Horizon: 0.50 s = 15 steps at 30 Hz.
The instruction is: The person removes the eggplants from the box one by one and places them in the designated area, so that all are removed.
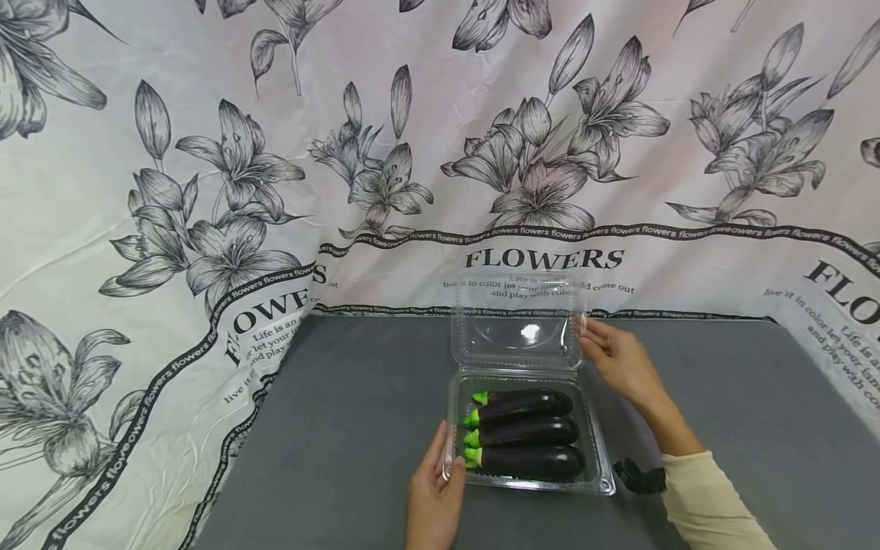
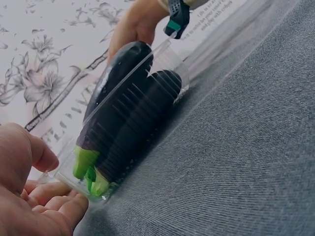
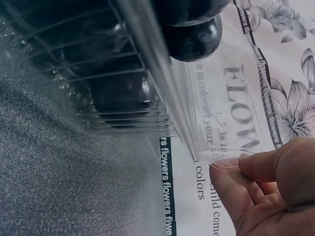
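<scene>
A clear plastic clamshell container [image 1: 605,477] sits on the grey cloth with its lid [image 1: 512,353] raised at the back. Several dark purple eggplants [image 1: 529,432] lie side by side in its base, green stem ends toward the left. At the base's left edge, my left hand [image 1: 435,496] holds the rim; the left wrist view has its thumb above and its fingers curled below. My right hand [image 1: 624,365] is up at the lid's right side. In the right wrist view, that thumb and fingers pinch the lid's thin edge [image 3: 224,166].
The container rests on a grey cloth-covered table [image 1: 357,428]. A white curtain [image 1: 385,283] printed with flowers and lettering hangs behind and along the left. A dark strap [image 1: 641,477] sits by the right sleeve [image 1: 708,496].
</scene>
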Tool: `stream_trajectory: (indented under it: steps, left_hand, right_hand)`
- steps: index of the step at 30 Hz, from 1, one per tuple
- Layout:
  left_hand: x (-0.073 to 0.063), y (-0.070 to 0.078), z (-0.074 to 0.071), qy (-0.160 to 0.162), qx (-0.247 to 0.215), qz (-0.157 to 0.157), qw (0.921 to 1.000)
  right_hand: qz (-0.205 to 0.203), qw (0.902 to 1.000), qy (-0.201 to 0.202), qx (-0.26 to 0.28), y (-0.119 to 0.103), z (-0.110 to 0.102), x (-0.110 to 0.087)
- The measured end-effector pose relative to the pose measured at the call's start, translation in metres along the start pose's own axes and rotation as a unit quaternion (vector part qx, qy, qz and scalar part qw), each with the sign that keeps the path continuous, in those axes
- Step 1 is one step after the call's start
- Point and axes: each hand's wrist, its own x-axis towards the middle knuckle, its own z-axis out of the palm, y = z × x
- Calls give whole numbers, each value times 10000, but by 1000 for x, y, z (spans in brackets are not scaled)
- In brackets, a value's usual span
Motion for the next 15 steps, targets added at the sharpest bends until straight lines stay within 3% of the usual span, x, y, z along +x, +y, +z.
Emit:
stream_trajectory:
  steps: [5,15]
  left_hand:
    - [-2,-1,0,27,22,25,10000]
    - [-2,-3,0,30,-46,114,9999]
  right_hand:
    - [-25,9995,-209,255,2,1,2]
    - [-104,9993,-357,-7,4,3,5]
